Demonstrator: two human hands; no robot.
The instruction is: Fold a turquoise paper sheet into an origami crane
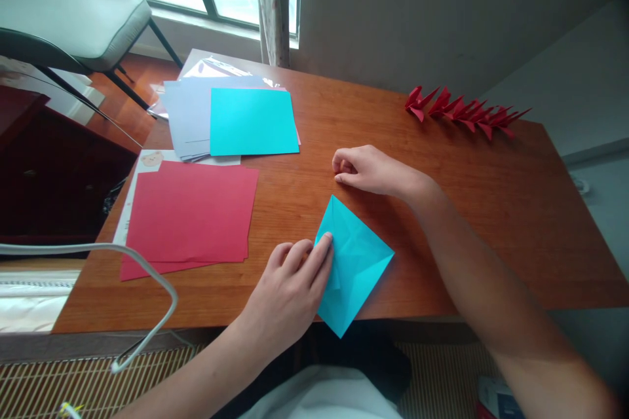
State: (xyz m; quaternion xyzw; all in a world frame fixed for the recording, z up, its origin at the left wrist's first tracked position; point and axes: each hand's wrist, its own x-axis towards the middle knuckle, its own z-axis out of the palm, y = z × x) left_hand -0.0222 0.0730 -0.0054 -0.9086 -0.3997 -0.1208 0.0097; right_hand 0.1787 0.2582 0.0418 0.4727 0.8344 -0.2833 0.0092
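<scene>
A folded turquoise paper (361,252), diamond-shaped with crease lines, lies at the front edge of the wooden table, its lower corner reaching past the edge. My left hand (297,281) rests on its left side, fingers pressed together and the fingertips on the paper. Just above the paper's top corner, my right hand (366,170) is held over the table with its fingers curled in. No object shows between those fingers, and the hand is apart from the paper.
Red sheets (191,213) lie at the left of the table (314,111). Behind them a flat turquoise sheet (253,121) tops pale papers (187,111). Red folded paper figures (462,111) line the back right. A white cable (162,281) curves at the front left.
</scene>
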